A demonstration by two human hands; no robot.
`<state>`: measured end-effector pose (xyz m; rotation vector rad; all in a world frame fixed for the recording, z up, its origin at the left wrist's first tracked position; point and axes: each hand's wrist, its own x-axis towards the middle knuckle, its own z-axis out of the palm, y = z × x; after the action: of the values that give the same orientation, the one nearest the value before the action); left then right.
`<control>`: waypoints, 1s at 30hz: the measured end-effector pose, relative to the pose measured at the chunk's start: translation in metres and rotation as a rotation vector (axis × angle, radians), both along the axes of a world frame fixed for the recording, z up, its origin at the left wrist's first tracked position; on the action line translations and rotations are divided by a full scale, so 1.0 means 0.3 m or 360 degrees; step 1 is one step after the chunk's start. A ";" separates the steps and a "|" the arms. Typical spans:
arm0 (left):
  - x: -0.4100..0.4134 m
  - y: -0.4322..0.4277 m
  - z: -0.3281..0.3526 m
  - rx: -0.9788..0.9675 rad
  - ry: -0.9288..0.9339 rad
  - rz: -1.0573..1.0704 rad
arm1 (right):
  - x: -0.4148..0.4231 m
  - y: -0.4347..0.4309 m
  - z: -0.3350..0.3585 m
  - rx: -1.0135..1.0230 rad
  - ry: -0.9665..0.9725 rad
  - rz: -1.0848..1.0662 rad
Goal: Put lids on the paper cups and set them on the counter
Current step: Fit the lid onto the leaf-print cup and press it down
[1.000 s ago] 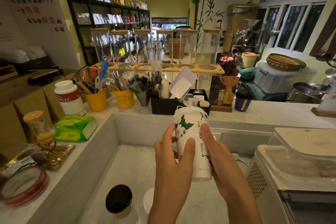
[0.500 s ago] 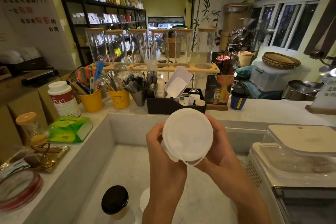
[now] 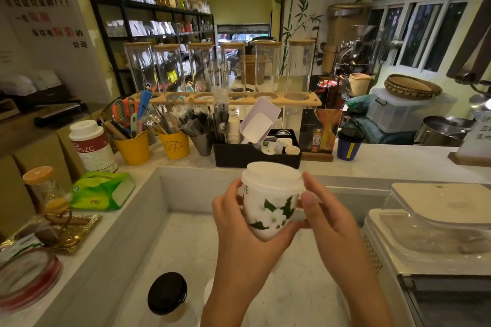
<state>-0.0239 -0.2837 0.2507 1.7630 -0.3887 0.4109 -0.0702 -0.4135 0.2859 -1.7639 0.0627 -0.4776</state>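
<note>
A white paper cup (image 3: 268, 214) printed with green leaves sits between both hands above the lower counter. It stands nearly upright, with a white lid (image 3: 273, 176) on its top. My left hand (image 3: 236, 223) wraps its left side and bottom. My right hand (image 3: 322, 216) grips the right side, thumb at the lid's rim. At the bottom of the view stands a second cup with a black lid (image 3: 167, 292). Part of a white lid (image 3: 208, 292) shows beside my left forearm.
The raised counter (image 3: 385, 160) behind holds a blue cup with a black lid (image 3: 348, 145), a black organiser tray (image 3: 255, 155), yellow utensil buckets (image 3: 174, 145) and a white canister (image 3: 91, 146). A green tissue pack (image 3: 102, 190) lies left. A white machine (image 3: 430, 241) stands right.
The cup was tipped with its lid facing me half a second ago; now it is turned back nearly upright, still held in both hands.
</note>
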 end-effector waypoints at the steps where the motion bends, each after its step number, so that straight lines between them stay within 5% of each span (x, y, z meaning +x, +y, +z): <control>1: 0.003 -0.010 -0.008 0.0120 -0.0089 0.0084 | 0.000 0.005 0.002 -0.0073 -0.0010 -0.0117; 8: 0.031 -0.035 -0.058 0.0480 -0.0580 0.0643 | -0.037 0.051 0.033 -0.0472 -0.0192 -0.0322; 17: 0.048 0.010 -0.073 0.0346 -0.0863 0.0892 | -0.056 0.045 0.054 -0.0198 -0.0108 0.0004; 24: 0.046 -0.002 -0.063 0.0340 -0.0878 0.1054 | -0.031 0.098 0.003 -0.0655 -0.0468 -0.0411; 27: 0.048 0.002 -0.040 -0.0015 -0.0741 0.0932 | -0.024 0.104 0.018 -0.0134 -0.0520 -0.0581; 30: 0.027 -0.025 -0.015 -0.0430 -0.0582 0.0620 | -0.035 0.090 0.054 0.0783 -0.0379 -0.0234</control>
<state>-0.0158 -0.2913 0.2462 1.4938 -0.2281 1.0249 -0.0807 -0.3864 0.3020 -1.2176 0.1310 -0.7099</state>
